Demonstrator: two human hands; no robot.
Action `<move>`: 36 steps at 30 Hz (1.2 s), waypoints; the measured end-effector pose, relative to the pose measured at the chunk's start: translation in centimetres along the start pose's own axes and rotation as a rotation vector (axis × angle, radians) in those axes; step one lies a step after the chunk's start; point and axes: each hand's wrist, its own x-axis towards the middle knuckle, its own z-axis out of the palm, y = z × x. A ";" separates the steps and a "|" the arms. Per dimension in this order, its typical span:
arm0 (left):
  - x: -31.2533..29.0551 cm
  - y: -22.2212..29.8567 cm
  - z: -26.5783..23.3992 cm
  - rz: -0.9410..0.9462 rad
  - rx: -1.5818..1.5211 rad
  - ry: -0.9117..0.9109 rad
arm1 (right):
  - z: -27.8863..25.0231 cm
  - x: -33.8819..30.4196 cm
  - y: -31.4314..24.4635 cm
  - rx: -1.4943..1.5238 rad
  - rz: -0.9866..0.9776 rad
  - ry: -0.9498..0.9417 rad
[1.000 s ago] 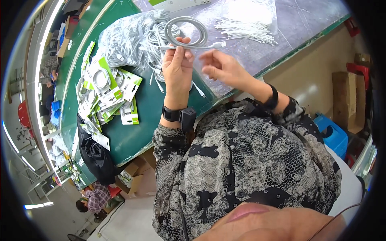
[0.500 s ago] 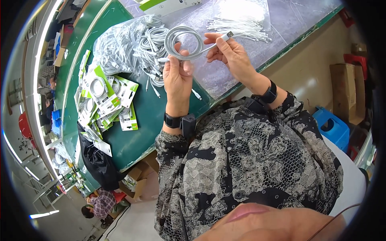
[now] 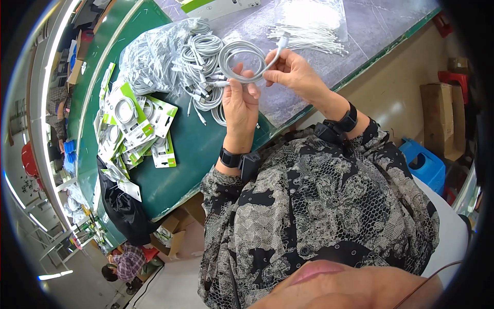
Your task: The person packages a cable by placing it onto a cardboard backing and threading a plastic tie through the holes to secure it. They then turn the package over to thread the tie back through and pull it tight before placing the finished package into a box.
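Note:
A coiled grey-white USB cable [image 3: 225,55] is held up between both my hands over the table. My left hand [image 3: 240,103] pinches the bottom of the coil, with one connector poking out to the left of the thumb. On the other side, my right hand [image 3: 296,74] grips the cable near its other end, and that connector points up above the fingers. Behind the coil, to the left, lies a heap of similar coiled cables [image 3: 198,56]. Next to it is a clear plastic bag [image 3: 149,56] full of more cables.
Cables on green-and-white cards [image 3: 135,126] are piled on the green tabletop [image 3: 190,149] at left. White ties [image 3: 314,38] lie beyond my right hand. A box [image 3: 218,6] stands at the far edge. A blue stool [image 3: 424,165] and carton [image 3: 442,121] are at right. Another person [image 3: 128,260] sits lower left.
Both hands and the coil have shifted slightly right. My right fingers have closed in on the cable's end, and its connector now points more upward.

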 end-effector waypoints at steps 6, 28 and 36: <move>-0.1 -0.1 -0.2 0.026 -0.020 0.042 | 0.5 -0.7 0.2 -0.429 -0.221 -0.044; -0.9 0.1 -0.5 0.002 0.069 0.016 | -2.9 -0.6 -0.9 0.001 0.076 -0.160; -1.2 -0.2 -0.6 -0.014 -0.018 0.042 | -1.3 -0.8 0.0 -0.145 -0.103 0.011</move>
